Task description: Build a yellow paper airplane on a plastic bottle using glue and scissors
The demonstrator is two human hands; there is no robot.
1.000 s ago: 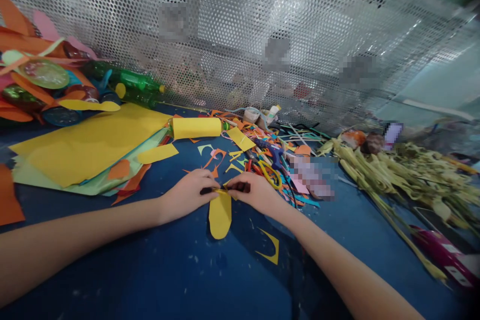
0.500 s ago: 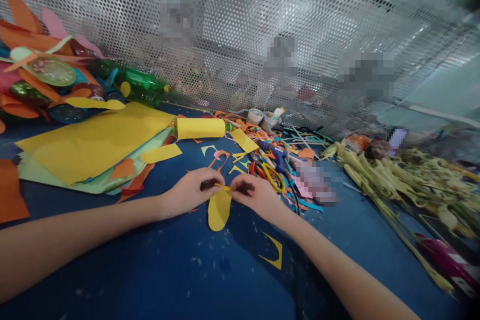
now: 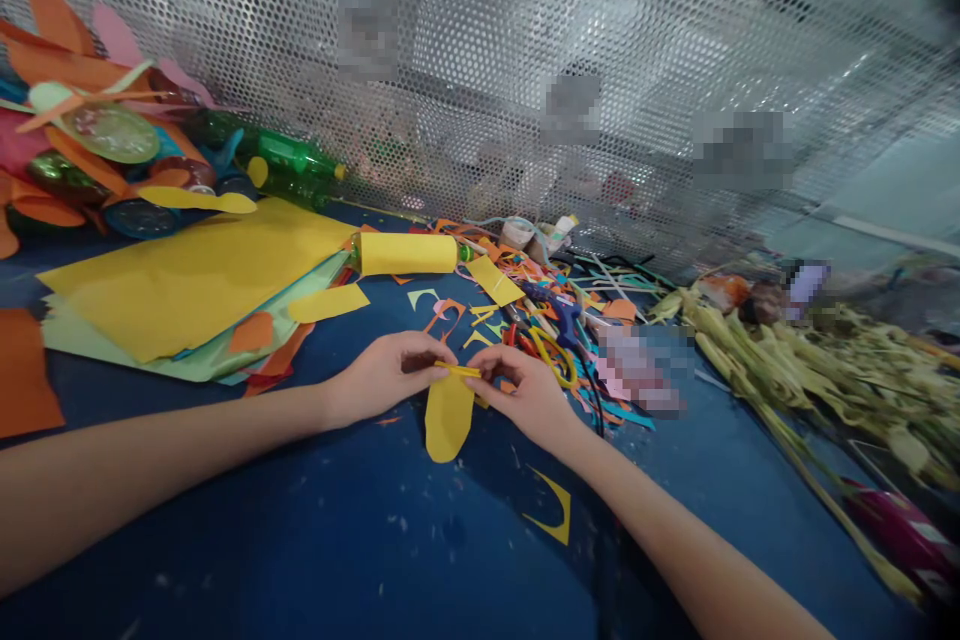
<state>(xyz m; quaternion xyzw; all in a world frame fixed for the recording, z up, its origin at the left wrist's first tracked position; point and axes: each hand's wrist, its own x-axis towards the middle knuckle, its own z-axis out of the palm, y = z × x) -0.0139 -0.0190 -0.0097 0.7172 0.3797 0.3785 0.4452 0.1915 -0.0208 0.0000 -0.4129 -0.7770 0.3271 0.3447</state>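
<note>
A yellow paper cutout (image 3: 449,420) with a rounded lower end hangs between my hands, a narrow strip folded along its top edge. My left hand (image 3: 386,375) pinches the left end of that fold between thumb and fingers. At the right end, my right hand (image 3: 523,390) pinches the same fold. Beyond the hands lies a green bottle wrapped in yellow paper (image 3: 409,254). A second rounded yellow cutout (image 3: 328,304) rests left of it. Close to my right wrist is a curved yellow paper offcut (image 3: 556,510).
Stacked coloured sheets (image 3: 187,285) lie on the blue table (image 3: 322,540) at left, below decorated bottles (image 3: 112,135). Yellow-handled scissors (image 3: 553,357) and a blue glue gun (image 3: 568,322) sit among paper scraps. Dried husks (image 3: 750,370) spread at right. A perforated metal screen (image 3: 480,50) stands behind.
Both hands still pinch the yellow paper cutout. The folded strip at its top shows wider between the fingers, and the hands' grip has shifted slightly. The whole view has moved a little.
</note>
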